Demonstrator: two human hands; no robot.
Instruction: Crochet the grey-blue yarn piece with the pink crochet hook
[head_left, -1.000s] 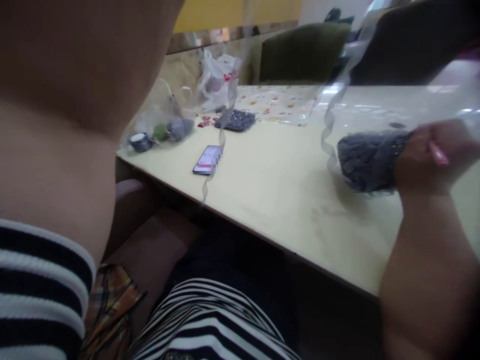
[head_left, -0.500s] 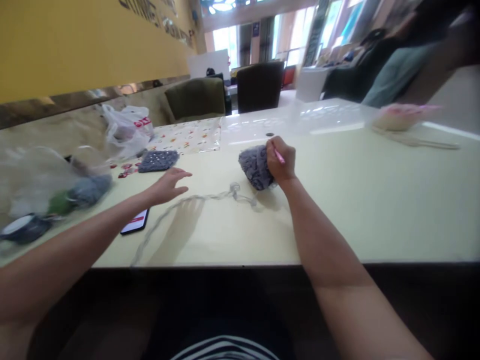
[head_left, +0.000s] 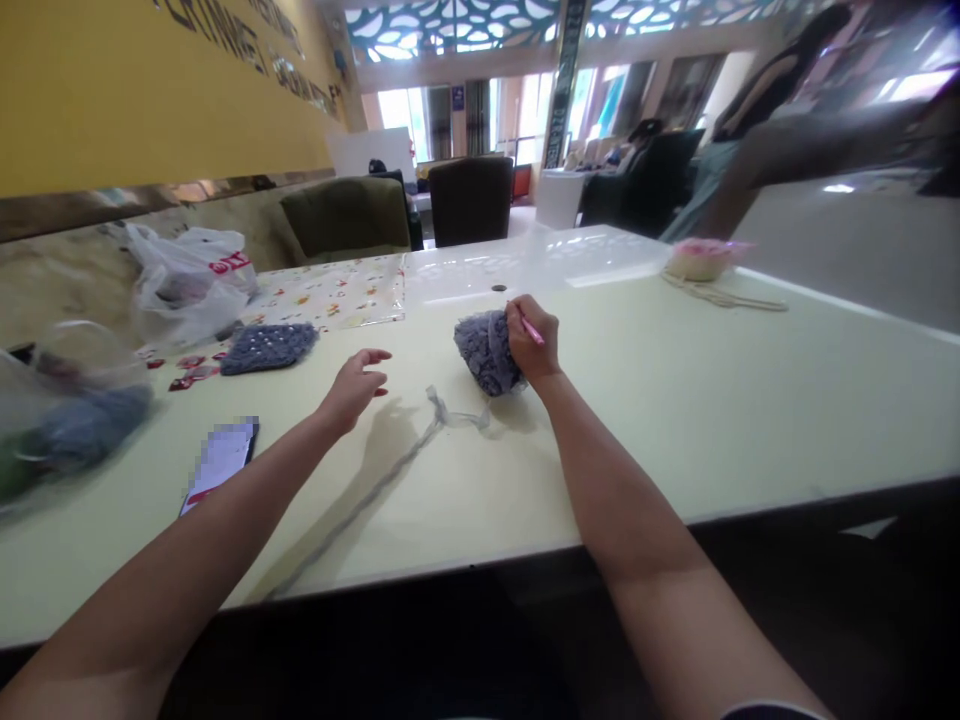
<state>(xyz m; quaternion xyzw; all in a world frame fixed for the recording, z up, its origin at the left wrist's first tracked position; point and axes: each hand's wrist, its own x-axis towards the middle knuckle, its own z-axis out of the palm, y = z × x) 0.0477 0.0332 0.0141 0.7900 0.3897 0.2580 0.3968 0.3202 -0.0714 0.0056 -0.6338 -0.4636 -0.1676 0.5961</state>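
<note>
My right hand is closed round the edge of a grey-blue crocheted piece and a pink hook, near the middle of the table. Left of it, my left hand hovers with fingers apart and nothing in them. A grey yarn strand runs from the table's front edge up to a loose tangle just below the crocheted piece. Farther left lies a flat grey-blue crocheted square. Beside my left forearm is a phone.
White plastic bag and a clear bag with blue and green yarn stand at the left. A patterned sheet lies behind. A pink-topped bundle sits at the back right. Chairs and people are beyond the table.
The camera view has turned right and up. My left hand has moved nearer to the crocheted piece, and the yarn strand now lies straighter. My right hand keeps its hold.
</note>
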